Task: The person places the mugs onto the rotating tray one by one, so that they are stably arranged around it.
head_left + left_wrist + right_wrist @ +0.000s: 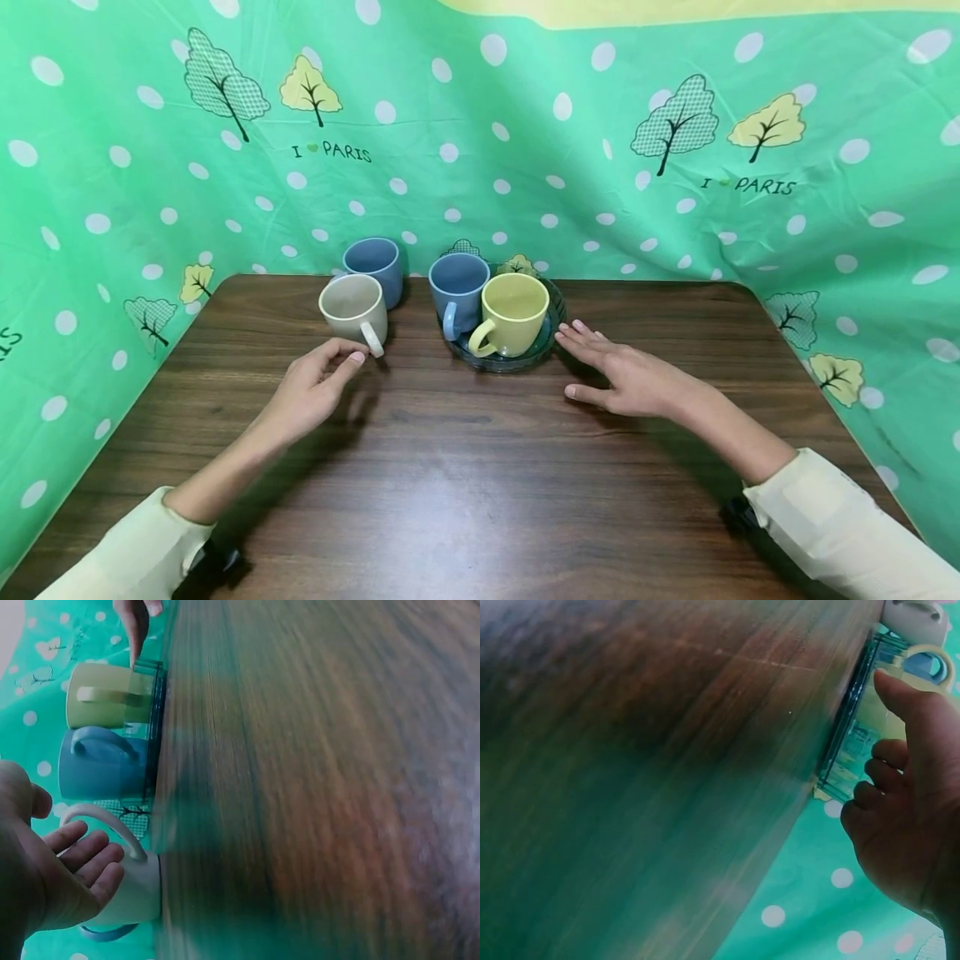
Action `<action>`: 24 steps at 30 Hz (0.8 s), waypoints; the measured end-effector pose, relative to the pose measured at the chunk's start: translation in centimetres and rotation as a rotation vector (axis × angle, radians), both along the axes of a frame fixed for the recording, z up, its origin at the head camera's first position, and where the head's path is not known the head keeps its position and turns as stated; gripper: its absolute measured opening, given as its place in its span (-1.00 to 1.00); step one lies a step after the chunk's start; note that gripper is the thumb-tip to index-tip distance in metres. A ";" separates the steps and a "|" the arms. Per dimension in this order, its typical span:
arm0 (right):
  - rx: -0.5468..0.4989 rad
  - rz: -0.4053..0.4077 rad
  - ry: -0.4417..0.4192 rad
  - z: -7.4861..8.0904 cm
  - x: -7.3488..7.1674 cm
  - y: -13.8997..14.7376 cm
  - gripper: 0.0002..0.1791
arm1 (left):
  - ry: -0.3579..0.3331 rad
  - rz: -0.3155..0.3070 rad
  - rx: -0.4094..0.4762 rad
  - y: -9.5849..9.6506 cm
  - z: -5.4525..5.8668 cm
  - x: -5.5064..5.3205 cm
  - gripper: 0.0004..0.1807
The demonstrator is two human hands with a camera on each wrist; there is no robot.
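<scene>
Here, hands [318,385] [626,375] apart, near grey mug [347,321], glass dish [498,364]

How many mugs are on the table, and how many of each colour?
Blue mugs: 2
Yellow mug: 1
Pale grey mug: 1
Total: 4 mugs

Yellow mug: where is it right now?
In the head view, the yellow mug stands in the glass dish near mid-table, right of a blue mug and left of the right hand.
</scene>
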State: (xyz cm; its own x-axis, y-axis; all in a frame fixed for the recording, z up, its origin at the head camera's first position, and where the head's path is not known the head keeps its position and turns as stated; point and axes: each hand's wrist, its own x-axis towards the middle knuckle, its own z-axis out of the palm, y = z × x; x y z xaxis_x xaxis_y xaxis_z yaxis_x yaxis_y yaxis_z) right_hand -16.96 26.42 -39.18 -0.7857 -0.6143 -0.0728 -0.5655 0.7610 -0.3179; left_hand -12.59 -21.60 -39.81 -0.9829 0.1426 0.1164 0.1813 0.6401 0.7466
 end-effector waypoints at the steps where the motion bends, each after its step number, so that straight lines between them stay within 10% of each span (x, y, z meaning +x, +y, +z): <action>1: 0.008 0.002 0.004 0.0 0.0 0.0 -0.07 | -0.009 0.006 0.004 -0.1 -0.1 -0.1 -0.62; 24: 0.018 0.027 0.035 0.2 0.3 -0.3 -0.08 | -0.203 -0.016 0.460 -0.3 -1.5 -1.9 -0.52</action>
